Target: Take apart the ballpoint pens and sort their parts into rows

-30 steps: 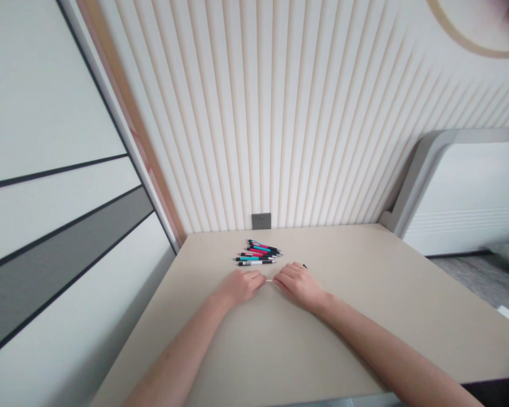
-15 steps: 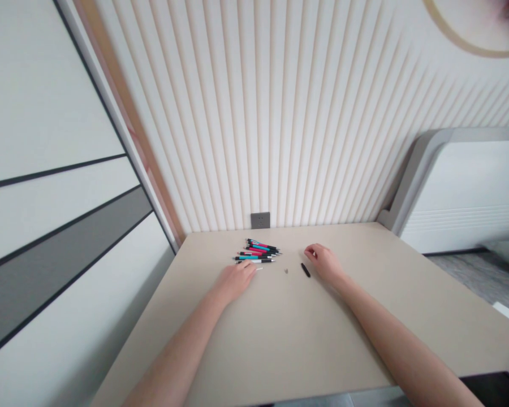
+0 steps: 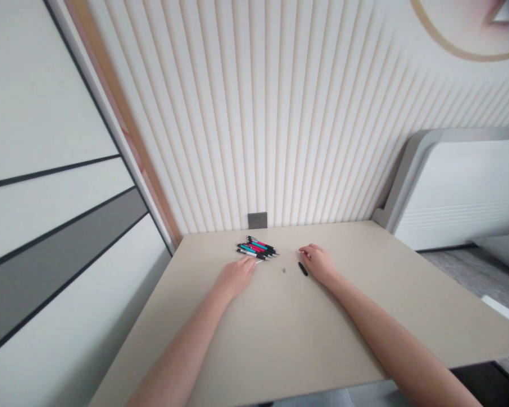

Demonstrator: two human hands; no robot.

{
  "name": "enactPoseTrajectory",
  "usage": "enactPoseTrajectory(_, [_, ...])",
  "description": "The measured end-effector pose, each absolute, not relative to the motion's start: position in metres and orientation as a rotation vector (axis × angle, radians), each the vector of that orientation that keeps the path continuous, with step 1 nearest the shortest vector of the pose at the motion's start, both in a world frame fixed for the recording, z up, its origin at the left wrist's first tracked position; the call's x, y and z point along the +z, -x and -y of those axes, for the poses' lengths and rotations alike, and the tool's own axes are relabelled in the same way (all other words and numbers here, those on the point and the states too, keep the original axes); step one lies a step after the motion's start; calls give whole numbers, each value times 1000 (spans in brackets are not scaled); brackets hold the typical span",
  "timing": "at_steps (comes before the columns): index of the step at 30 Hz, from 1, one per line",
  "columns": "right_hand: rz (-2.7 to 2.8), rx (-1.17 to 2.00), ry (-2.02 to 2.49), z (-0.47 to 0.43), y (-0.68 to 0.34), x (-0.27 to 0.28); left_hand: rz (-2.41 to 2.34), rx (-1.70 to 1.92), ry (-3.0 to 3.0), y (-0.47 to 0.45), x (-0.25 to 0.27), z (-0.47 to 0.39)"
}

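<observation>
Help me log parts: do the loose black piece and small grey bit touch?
Apart: the head view shows tabletop between the black piece and the grey bit.

A beige table (image 3: 288, 328) fills the lower middle of the frame. On it, below the frame's centre, lie several pens (image 3: 257, 248), one short black piece (image 3: 302, 268) and one tiny grey piece (image 3: 284, 270).

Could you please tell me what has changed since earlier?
The right hand moved right and forward, uncovering the black piece; the left hand, keeping the white rod, moved slightly forward. The nearest pens bunched toward the wall. The black piece stayed.
</observation>
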State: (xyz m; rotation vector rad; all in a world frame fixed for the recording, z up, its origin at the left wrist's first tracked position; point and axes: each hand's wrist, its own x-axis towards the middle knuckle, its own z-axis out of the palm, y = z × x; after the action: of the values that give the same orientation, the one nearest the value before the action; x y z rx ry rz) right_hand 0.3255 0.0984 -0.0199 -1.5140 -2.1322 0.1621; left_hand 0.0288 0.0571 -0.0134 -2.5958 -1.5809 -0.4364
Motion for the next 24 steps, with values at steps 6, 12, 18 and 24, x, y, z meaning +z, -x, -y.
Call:
enactPoseTrajectory(6, [2323,-76,1184,-68,-288,-5,1600,-493,2584,-23,-9,-46])
enactPoseTrajectory(12, [2509,-199,1027,-39,-243,-9,1646,-514,2581,-17,-9,-45])
enactPoseTrajectory(18, [2525,-148,1009,-39,-246,-12,1544,-474,2633,-20,-11,-46])
enactPoseTrajectory(24, [2414,-105,975,-42,-256,-9,1341,-403,2657,-25,-8,-40])
